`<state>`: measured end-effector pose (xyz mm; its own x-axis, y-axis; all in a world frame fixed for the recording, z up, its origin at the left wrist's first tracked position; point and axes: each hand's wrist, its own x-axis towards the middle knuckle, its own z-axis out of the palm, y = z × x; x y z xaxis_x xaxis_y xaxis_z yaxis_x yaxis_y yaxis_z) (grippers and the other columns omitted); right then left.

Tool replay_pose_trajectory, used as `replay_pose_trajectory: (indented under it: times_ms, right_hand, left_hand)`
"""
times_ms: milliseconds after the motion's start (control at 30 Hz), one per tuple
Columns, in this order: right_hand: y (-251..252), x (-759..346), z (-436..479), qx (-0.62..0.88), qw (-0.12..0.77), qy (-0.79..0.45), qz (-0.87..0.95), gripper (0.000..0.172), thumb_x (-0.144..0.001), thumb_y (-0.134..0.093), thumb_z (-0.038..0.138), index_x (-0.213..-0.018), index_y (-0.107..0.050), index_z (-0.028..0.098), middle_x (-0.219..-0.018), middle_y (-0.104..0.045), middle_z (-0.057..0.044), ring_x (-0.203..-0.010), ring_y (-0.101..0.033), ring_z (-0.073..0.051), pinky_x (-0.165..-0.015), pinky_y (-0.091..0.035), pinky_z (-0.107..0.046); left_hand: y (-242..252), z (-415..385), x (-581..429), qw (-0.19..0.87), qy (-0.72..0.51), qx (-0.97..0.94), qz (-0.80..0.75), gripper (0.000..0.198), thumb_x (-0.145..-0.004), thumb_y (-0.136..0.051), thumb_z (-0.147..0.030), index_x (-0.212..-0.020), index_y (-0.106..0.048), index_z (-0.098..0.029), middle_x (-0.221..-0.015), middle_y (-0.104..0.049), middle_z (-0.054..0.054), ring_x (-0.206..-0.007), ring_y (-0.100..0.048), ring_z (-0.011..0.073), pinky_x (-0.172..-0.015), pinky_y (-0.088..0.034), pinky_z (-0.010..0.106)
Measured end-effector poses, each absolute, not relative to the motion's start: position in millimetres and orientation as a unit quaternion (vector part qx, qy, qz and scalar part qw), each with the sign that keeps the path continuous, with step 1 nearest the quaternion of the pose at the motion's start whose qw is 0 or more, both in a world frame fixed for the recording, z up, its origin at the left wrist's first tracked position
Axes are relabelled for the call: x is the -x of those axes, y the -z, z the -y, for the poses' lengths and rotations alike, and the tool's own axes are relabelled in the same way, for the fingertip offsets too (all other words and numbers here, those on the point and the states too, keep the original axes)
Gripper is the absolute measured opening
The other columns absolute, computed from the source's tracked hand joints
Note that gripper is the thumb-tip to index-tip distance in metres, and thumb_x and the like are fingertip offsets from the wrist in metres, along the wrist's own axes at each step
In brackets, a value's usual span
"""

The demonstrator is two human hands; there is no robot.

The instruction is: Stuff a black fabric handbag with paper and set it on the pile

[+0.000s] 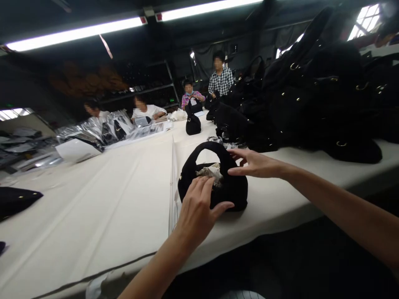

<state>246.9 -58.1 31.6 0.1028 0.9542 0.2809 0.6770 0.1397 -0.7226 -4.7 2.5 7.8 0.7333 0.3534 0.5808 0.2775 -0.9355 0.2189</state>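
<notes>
A black handbag (237, 193) with a wide loop handle stands upright on the white table. Crumpled pale stuffing (213, 171) shows in its mouth. My left hand (199, 203) lies against the near side of the bag, fingers stretched up to the mouth and thumb spread apart. At the right, my right hand (255, 164) touches the bag by the foot of its handle. Its thumb is in front and its fingers are extended, their tips partly behind the handle. Neither hand is closed around the bag.
A big heap of black bags (296, 108) rises at the right. Farther along the white table (131, 191) stands another black bag (193, 124). Clear plastic-wrapped bags (109, 128) line the left side. Several people work at the far end. A black item (18, 201) lies at the left edge.
</notes>
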Motion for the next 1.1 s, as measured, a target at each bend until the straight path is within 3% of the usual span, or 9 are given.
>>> replay_pose_trajectory:
  times_ms: [67, 200, 333, 500, 600, 733, 833, 967, 1100]
  right_hand:
    - [-19.3, -244.2, 49.8, 0.611, 0.413, -0.178, 0.651, 0.085, -0.073, -0.077, 0.057, -0.142, -0.05, 0.015, -0.132, -0.061, -0.014, -0.114, -0.06, -0.03, -0.094, -0.049, -0.039]
    - [-2.8, -236.4, 23.0, 0.542, 0.525, -0.158, 0.637, 0.037, -0.082, -0.07, 0.043, -0.106, -0.068, 0.015, -0.091, -0.067, -0.004, -0.085, -0.06, -0.022, -0.077, -0.045, -0.031]
    - [5.3, -228.0, -7.9, 0.468, 0.617, -0.171, 0.609, 0.021, -0.083, -0.063, 0.036, -0.09, -0.065, 0.015, -0.079, -0.057, 0.002, -0.076, -0.052, -0.016, -0.071, -0.039, -0.027]
    - [4.1, -207.5, -27.3, 0.38, 0.704, -0.228, 0.555, 0.02, -0.079, -0.066, 0.035, -0.078, -0.06, 0.016, -0.07, -0.046, 0.005, -0.068, -0.041, -0.012, -0.063, -0.032, -0.025]
    - [1.6, -202.4, -26.1, 0.335, 0.723, -0.307, 0.52, 0.024, -0.073, -0.071, 0.037, -0.08, -0.061, 0.016, -0.07, -0.047, 0.005, -0.066, -0.042, -0.011, -0.061, -0.033, -0.024]
    - [2.3, -213.2, -15.4, 0.31, 0.697, -0.432, 0.481, 0.04, -0.073, -0.076, 0.043, -0.1, -0.065, 0.015, -0.076, -0.056, 0.002, -0.065, -0.051, -0.011, -0.061, -0.043, -0.024]
    - [4.8, -228.3, -2.7, 0.304, 0.651, -0.484, 0.5, 0.04, -0.072, -0.082, 0.041, -0.1, -0.069, 0.015, -0.078, -0.062, 0.001, -0.065, -0.056, -0.011, -0.06, -0.045, -0.022]
    - [6.6, -246.4, 20.1, 0.314, 0.606, -0.509, 0.525, 0.039, -0.073, -0.085, 0.04, -0.103, -0.073, 0.017, -0.087, -0.069, -0.001, -0.073, -0.062, -0.012, -0.064, -0.048, -0.02]
    - [11.6, -261.5, 47.6, 0.31, 0.62, -0.472, 0.545, 0.041, -0.081, -0.079, 0.043, -0.114, -0.072, 0.02, -0.11, -0.07, -0.004, -0.101, -0.064, -0.019, -0.089, -0.049, -0.027]
  left_hand:
    - [-9.7, -7.2, -15.4, 0.057, -0.235, -0.943, -0.227, 0.082, -0.072, -0.084, -0.048, -0.136, -0.049, -0.01, -0.133, -0.059, 0.021, -0.127, -0.053, 0.0372, -0.107, -0.045, 0.05]
    - [-16.9, -23.4, -41.0, 0.069, -0.107, -0.946, -0.297, 0.104, -0.063, -0.09, -0.045, -0.144, -0.04, -0.004, -0.136, -0.056, 0.026, -0.126, -0.055, 0.0411, -0.103, -0.047, 0.05]
    - [-24.9, -31.8, -45.2, 0.116, -0.086, -0.947, -0.286, 0.075, -0.065, -0.086, -0.04, -0.128, -0.058, -0.009, -0.107, -0.072, 0.014, -0.096, -0.068, 0.0344, -0.085, -0.053, 0.044]
    - [-13.8, -39.1, -41.9, 0.352, -0.078, -0.908, -0.214, 0.019, -0.077, -0.072, -0.026, -0.09, -0.071, -0.014, -0.081, -0.07, 0.003, -0.076, -0.065, 0.0194, -0.067, -0.048, 0.026]
    - [-6.6, -49.5, -41.3, 0.503, -0.02, -0.829, -0.243, 0.016, -0.075, -0.071, -0.023, -0.086, -0.07, -0.012, -0.074, -0.068, 0.002, -0.066, -0.061, 0.0142, -0.06, -0.045, 0.022]
    - [-9.5, -59.2, -38.1, 0.626, 0.045, -0.743, -0.234, 0.021, -0.068, -0.078, -0.023, -0.082, -0.068, -0.012, -0.075, -0.066, 0.002, -0.069, -0.061, 0.0145, -0.067, -0.048, 0.024]
    - [-15.8, -52.8, -34.1, 0.593, 0.039, -0.77, -0.231, 0.024, -0.071, -0.081, -0.03, -0.082, -0.069, -0.013, -0.077, -0.065, 0.002, -0.07, -0.06, 0.0139, -0.066, -0.048, 0.023]
    - [-20.6, -39.1, -28.4, 0.488, -0.065, -0.84, -0.229, 0.031, -0.089, -0.067, -0.044, -0.103, -0.071, -0.016, -0.096, -0.07, 0.005, -0.088, -0.064, 0.0174, -0.076, -0.049, 0.024]
    - [-26.6, -37.8, -27.8, 0.399, -0.198, -0.86, -0.251, 0.033, -0.085, -0.07, -0.041, -0.11, -0.069, -0.019, -0.108, -0.07, 0.008, -0.099, -0.067, 0.0235, -0.092, -0.052, 0.035]
